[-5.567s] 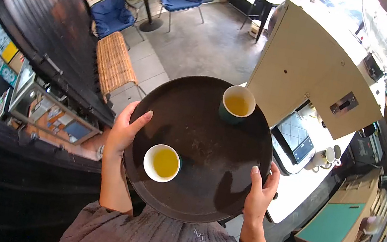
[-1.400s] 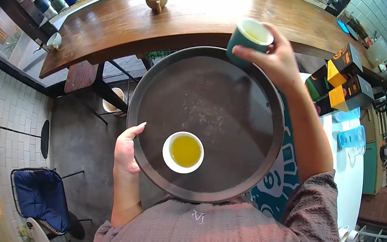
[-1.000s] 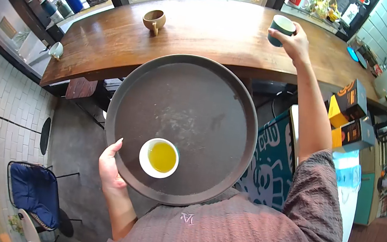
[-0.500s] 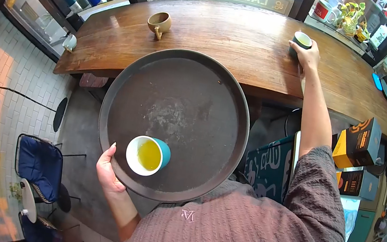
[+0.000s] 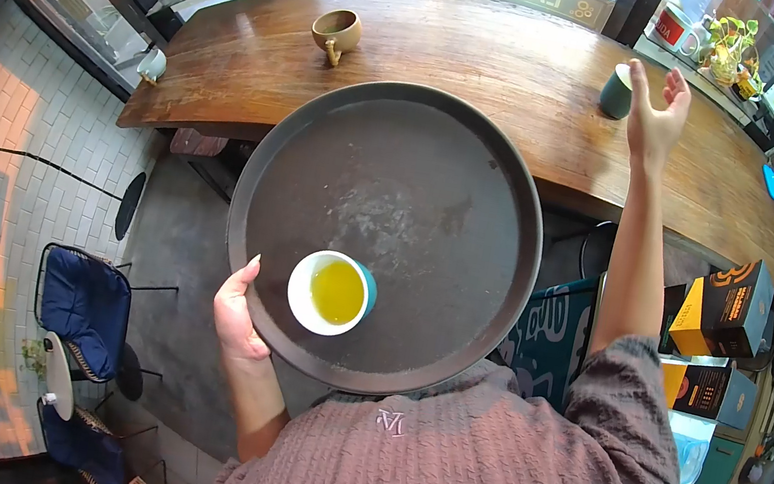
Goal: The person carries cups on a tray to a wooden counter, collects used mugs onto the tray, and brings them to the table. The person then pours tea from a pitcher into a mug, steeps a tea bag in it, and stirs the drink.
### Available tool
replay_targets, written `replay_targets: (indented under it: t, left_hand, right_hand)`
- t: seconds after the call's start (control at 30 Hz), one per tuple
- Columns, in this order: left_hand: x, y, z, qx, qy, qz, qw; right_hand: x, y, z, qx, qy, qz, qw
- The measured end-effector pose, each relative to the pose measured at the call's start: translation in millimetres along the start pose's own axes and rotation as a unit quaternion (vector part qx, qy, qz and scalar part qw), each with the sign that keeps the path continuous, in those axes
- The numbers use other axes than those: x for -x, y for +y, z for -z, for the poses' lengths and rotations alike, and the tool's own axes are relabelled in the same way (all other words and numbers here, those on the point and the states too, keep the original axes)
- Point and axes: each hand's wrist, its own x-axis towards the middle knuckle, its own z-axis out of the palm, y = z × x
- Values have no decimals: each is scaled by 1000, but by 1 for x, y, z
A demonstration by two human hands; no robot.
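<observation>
With the left hand (image 5: 243,319), as seen from the head camera, grasps the left edge of a round tray (image 5: 431,219), thumb over the rim; cannot tell how the fingers lie underneath. With the right hand (image 5: 657,121), holds nothing: unclenched, fingers parted, just beside a dark green cup (image 5: 617,94) at the far right of a wooden desk (image 5: 496,65). Cannot tell whether touching that cup at the thumb or merely overlapping it in view. Looks to be at the step of letting go of it, with a second cup (image 5: 332,296) upright on the tray, near the left hand. Calls, by judgement, for clearing the cup without a nudge, and for a level tray meanwhile, given the yellow liquid (image 5: 338,292) off to one side. Dark, matt and shallow for the tray, scuffed pale around the middle; smooth and round for the second cup, white inside, teal outside; glossy and grained for the desk. Rounded and tan for the handled mug (image 5: 339,30) farther left; crinkled for the shirt (image 5: 463,467).
</observation>
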Motion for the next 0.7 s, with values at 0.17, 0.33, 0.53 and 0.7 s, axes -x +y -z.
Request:
replay_targets:
  t: [0.17,0.33,0.53,0.7]
  left_hand:
    - [-21,0,-11,-24,16,27,999]
    - [-36,-5,-28,-36,-11,59,998]
    - [-39,0,-36,-48,-79,122,988]
    - [-42,14,-20,-57,-123,179,975]
  right_hand:
    - [65,-132,60,-278,-351,58,892]
    - [128,-206,92,-243,-586,161,757]
    - [176,-223,94,-217,-606,113,757]
    - [202,-243,107,-207,-579,16,788]
